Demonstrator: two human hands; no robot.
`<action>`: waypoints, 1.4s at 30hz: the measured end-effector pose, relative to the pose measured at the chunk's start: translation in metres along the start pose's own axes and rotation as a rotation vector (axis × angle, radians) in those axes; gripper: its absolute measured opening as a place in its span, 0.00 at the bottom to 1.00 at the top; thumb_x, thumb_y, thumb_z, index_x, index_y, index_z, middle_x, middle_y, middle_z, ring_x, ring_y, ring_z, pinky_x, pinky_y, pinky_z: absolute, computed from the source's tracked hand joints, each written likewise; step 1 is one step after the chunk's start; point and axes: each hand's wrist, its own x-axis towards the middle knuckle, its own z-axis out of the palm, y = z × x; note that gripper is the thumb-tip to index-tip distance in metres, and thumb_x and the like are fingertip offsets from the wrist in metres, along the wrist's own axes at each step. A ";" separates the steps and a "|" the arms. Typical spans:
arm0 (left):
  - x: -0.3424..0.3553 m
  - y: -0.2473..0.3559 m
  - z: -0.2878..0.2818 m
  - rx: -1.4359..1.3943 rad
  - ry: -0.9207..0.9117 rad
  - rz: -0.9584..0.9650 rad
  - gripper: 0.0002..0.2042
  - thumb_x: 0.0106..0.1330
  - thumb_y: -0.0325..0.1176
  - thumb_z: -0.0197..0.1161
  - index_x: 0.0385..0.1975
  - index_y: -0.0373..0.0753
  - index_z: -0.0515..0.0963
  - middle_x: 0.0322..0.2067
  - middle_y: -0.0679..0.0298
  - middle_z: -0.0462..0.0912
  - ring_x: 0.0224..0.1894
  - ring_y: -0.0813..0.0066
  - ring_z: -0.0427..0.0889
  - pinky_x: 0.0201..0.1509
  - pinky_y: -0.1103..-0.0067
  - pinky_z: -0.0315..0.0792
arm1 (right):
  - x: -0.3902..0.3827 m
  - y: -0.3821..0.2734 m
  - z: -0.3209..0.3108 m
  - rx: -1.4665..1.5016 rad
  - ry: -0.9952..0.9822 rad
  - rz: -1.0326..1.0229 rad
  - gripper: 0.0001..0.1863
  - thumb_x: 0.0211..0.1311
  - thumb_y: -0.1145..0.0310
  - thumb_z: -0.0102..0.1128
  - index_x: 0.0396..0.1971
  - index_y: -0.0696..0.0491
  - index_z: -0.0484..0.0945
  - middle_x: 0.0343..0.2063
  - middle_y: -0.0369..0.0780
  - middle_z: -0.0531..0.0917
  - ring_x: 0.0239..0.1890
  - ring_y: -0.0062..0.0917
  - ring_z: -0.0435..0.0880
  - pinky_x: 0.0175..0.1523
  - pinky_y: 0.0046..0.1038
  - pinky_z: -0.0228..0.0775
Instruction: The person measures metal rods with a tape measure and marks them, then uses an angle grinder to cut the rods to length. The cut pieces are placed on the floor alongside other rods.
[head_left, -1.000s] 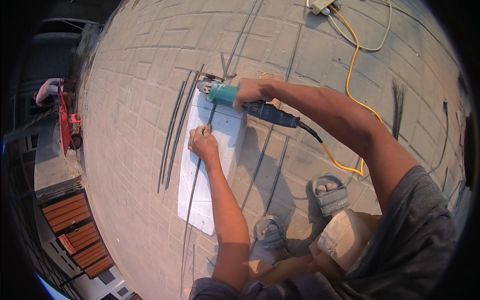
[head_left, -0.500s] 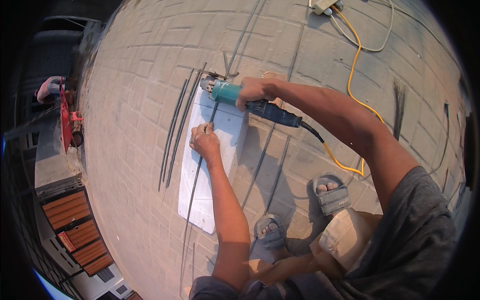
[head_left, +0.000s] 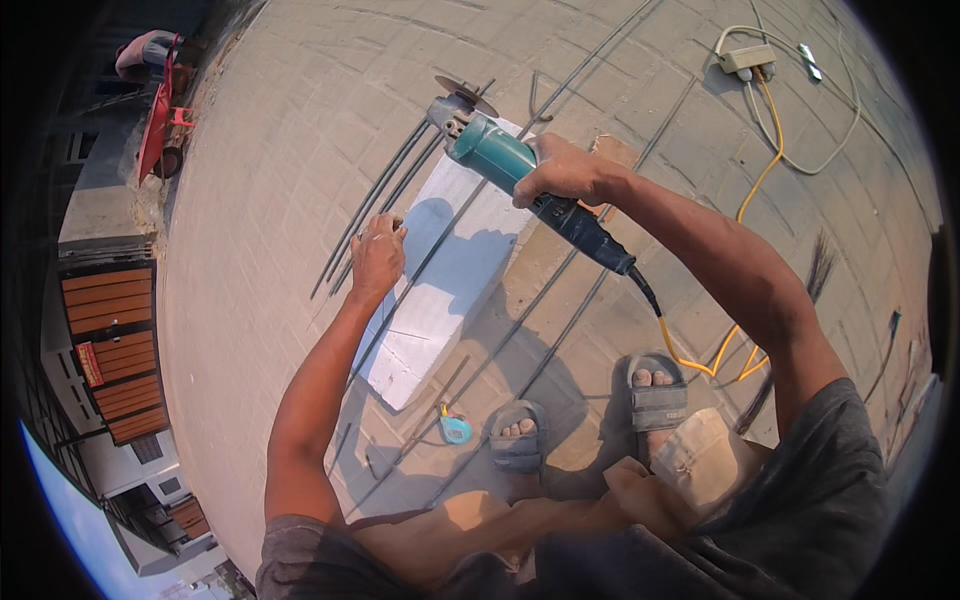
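Note:
My right hand [head_left: 565, 168] is closed round the green and black body of an angle grinder [head_left: 497, 155]. Its cutting disc [head_left: 465, 95] points up and left, beyond the far end of a long white block [head_left: 440, 300]. Lengthwise on the block lies a thin dark metal rod [head_left: 432, 250], passing under the grinder. My left hand [head_left: 380, 258] is off this rod, at the block's left edge, with its fingers bunched. Beside it several similar rods [head_left: 372, 200] lie on the paving; whether the fingers hold anything is hidden.
More long rods [head_left: 540, 295] lie right of the block. A turquoise tape measure [head_left: 456, 430] sits by my left sandal [head_left: 518, 455]. The grinder's yellow cord [head_left: 762, 195] runs to a socket box [head_left: 745, 60]. Far left, a person [head_left: 150, 55] bends by a red wheelbarrow [head_left: 155, 130].
My left hand has let go of the rod on the block and moved left. The grinder has tilted and come up off the rod. My view has shifted, bringing the tape measure into sight.

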 end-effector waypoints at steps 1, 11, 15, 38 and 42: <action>-0.016 -0.034 -0.025 0.047 -0.069 0.014 0.12 0.70 0.31 0.56 0.50 0.38 0.75 0.47 0.53 0.81 0.50 0.52 0.81 0.55 0.51 0.65 | -0.002 0.017 -0.006 0.084 -0.016 -0.083 0.26 0.38 0.65 0.69 0.39 0.64 0.76 0.24 0.39 0.77 0.24 0.24 0.79 0.31 0.25 0.74; -0.357 -0.294 -0.046 0.259 -0.436 -0.459 0.27 0.72 0.53 0.54 0.62 0.41 0.73 0.64 0.58 0.74 0.64 0.60 0.74 0.68 0.56 0.65 | -0.073 0.015 0.000 0.089 -0.006 0.043 0.24 0.38 0.61 0.67 0.38 0.57 0.75 0.25 0.36 0.77 0.24 0.19 0.77 0.30 0.22 0.71; -0.348 -0.283 0.001 0.369 -0.085 -0.109 0.21 0.72 0.47 0.56 0.56 0.40 0.76 0.54 0.59 0.81 0.55 0.57 0.79 0.62 0.58 0.67 | -0.098 0.006 -0.015 0.105 0.031 0.105 0.27 0.35 0.55 0.69 0.34 0.58 0.75 0.23 0.37 0.78 0.23 0.20 0.78 0.29 0.21 0.71; -0.167 -0.154 0.002 0.218 -0.213 -0.114 0.15 0.73 0.43 0.56 0.30 0.39 0.79 0.26 0.55 0.85 0.29 0.56 0.83 0.51 0.62 0.66 | -0.092 -0.004 0.011 0.165 -0.037 0.174 0.31 0.32 0.64 0.73 0.43 0.59 0.75 0.29 0.39 0.82 0.29 0.24 0.83 0.39 0.27 0.78; -0.171 -0.147 0.002 0.190 -0.060 -0.089 0.11 0.71 0.41 0.58 0.32 0.42 0.82 0.29 0.58 0.85 0.32 0.59 0.82 0.49 0.62 0.67 | -0.091 -0.006 0.015 0.208 -0.057 0.206 0.29 0.34 0.66 0.73 0.42 0.58 0.76 0.29 0.38 0.82 0.30 0.23 0.83 0.39 0.27 0.78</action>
